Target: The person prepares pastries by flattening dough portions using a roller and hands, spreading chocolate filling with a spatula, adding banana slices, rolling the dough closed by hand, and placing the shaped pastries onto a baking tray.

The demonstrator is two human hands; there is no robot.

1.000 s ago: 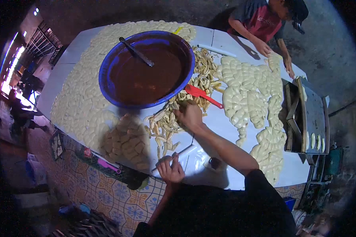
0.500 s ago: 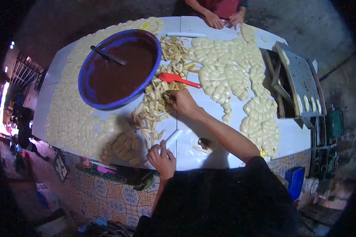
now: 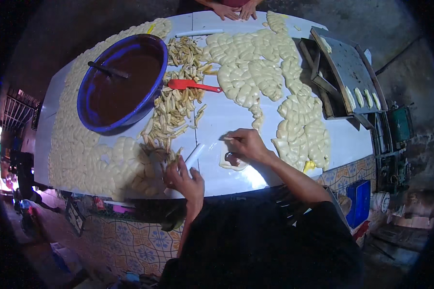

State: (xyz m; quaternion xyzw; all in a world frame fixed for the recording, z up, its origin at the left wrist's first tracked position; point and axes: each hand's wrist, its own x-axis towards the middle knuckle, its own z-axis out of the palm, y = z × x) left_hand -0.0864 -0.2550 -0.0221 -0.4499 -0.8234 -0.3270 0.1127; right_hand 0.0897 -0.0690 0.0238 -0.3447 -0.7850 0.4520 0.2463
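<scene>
My right hand (image 3: pixel 248 144) is at the table's near edge, fingers pinched on a thin pale strip. It hovers over a flat white dough piece (image 3: pixel 229 164) that has a dark brown dab on it. My left hand (image 3: pixel 182 176) is just to the left, holding a short white stick (image 3: pixel 196 154) that points up the table. A heap of pale yellow strips (image 3: pixel 174 103) lies beyond the left hand. A red spatula (image 3: pixel 193 85) rests on the heap.
A big blue bowl (image 3: pixel 89 123) of brown sauce with a utensil (image 3: pixel 108 70) in it stands at the far left. Several flat dough pieces (image 3: pixel 255 67) cover the white table (image 3: pixel 217 115). Metal trays (image 3: pixel 345 67) stand at the right. Another person's hands (image 3: pixel 234 9) work at the far edge.
My right hand has drawn back from the strip heap to the dough piece at the near edge, bringing a strip. My left hand has stayed near the edge with the white stick.
</scene>
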